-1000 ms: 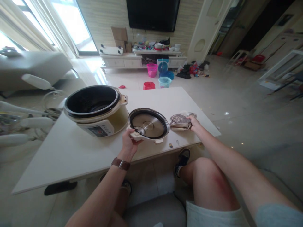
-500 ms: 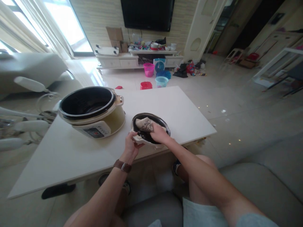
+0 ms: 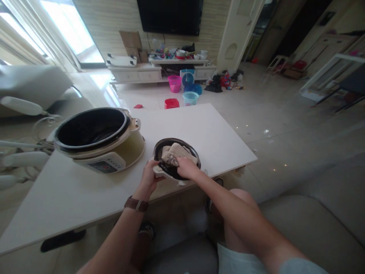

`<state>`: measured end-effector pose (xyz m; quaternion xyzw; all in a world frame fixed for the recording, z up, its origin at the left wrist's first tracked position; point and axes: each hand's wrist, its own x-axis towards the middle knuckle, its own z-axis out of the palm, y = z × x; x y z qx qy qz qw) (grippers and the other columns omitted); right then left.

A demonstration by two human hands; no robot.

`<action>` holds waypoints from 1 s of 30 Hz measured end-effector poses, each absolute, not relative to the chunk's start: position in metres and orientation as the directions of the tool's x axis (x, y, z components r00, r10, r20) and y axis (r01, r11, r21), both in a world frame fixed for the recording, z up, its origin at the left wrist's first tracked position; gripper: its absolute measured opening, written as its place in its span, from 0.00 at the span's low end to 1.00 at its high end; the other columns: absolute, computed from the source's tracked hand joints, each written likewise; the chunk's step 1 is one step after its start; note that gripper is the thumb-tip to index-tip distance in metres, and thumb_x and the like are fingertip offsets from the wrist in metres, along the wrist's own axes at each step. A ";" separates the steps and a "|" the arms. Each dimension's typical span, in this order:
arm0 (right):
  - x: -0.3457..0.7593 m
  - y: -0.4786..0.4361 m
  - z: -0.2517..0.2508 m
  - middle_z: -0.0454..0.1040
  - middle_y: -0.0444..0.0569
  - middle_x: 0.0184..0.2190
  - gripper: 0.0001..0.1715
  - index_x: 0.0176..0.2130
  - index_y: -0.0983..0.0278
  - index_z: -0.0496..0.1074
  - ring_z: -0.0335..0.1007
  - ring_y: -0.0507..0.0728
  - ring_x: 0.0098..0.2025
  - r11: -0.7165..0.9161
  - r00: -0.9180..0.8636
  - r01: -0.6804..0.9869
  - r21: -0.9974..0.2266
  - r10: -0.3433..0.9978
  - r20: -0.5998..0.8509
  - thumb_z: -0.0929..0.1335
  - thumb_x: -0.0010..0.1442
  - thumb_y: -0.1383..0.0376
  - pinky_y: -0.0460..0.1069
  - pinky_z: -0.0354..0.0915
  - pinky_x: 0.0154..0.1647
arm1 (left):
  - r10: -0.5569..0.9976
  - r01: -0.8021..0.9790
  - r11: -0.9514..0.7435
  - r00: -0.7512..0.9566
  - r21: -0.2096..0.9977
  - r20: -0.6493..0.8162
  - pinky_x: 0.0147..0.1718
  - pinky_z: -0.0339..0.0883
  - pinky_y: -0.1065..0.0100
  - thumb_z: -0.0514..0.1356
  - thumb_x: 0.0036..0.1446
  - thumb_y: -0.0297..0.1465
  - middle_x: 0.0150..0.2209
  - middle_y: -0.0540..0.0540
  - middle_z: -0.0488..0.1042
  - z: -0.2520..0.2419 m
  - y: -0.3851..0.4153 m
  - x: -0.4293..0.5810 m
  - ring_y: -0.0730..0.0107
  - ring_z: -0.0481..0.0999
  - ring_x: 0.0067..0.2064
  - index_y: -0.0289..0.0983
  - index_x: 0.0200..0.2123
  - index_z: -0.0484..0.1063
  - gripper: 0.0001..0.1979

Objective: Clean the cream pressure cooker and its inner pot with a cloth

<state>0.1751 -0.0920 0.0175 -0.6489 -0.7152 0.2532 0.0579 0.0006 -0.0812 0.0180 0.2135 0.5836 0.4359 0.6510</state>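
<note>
In a tiled living room, at a white table (image 3: pixel 82 198), with a grey seat (image 3: pixel 182 255) below its near edge. Close to that edge, right of centre: a round lid (image 3: pixel 174 173), inner side up and tilted; whether resting on the table or held just above, impossible to tell. Clasped at its left side by the left hand (image 3: pixel 148 175), thumb on top of the rim and fingers curled beneath, with a brown watch (image 3: pixel 137 204) at the wrist. Inside the lid, under the bent fingers of the right hand (image 3: pixel 188 168): a bunched pale cloth (image 3: pixel 173 150) with a darker pattern, apparently pressed down, though no telling how tightly gripped. By the look of it, in the midst of wiping the lid's inner face. For the next stroke, seemingly calling for a steady hold at the rim and even pressure along the dark ring, without tipping the lid over the near edge. Just left of the lid, apart from it, a cream cooker (image 3: pixel 126 148), uncovered and black inside. Beyond the table, on shiny floor (image 3: pixel 228 114), a light blue basket (image 3: pixel 190 99); farther, a pink basket (image 3: pixel 174 84). Farthest, a low white cabinet (image 3: pixel 128 77) under a dark television (image 3: pixel 171 15).
</note>
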 end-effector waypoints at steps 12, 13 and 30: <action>0.165 -0.111 0.043 0.82 0.59 0.54 0.25 0.58 0.63 0.78 0.78 0.67 0.58 0.051 -0.200 0.910 -0.411 0.923 -0.328 0.67 0.62 0.67 0.54 0.72 0.58 | 0.852 -0.169 0.461 -0.191 0.871 -0.488 0.24 0.73 0.68 0.67 0.51 0.30 0.32 0.49 0.77 0.015 -0.084 -0.009 0.69 0.75 0.24 0.41 0.41 0.74 0.13; 0.159 -0.113 0.044 0.82 0.58 0.54 0.26 0.58 0.62 0.78 0.79 0.67 0.57 0.069 -0.218 0.906 -0.419 0.922 -0.320 0.66 0.63 0.66 0.55 0.72 0.57 | 0.852 -0.181 0.454 -0.199 0.873 -0.484 0.25 0.73 0.68 0.67 0.50 0.28 0.31 0.49 0.77 0.014 -0.083 -0.010 0.68 0.75 0.24 0.40 0.41 0.75 0.13; 0.162 -0.085 0.032 0.80 0.63 0.55 0.28 0.62 0.61 0.74 0.81 0.69 0.53 0.144 -0.214 0.958 -0.246 0.934 -0.287 0.66 0.63 0.68 0.58 0.74 0.52 | 0.871 -0.071 0.415 -0.257 0.907 -0.418 0.20 0.68 0.73 0.68 0.48 0.26 0.33 0.47 0.75 0.005 -0.067 -0.023 0.66 0.74 0.29 0.40 0.36 0.76 0.10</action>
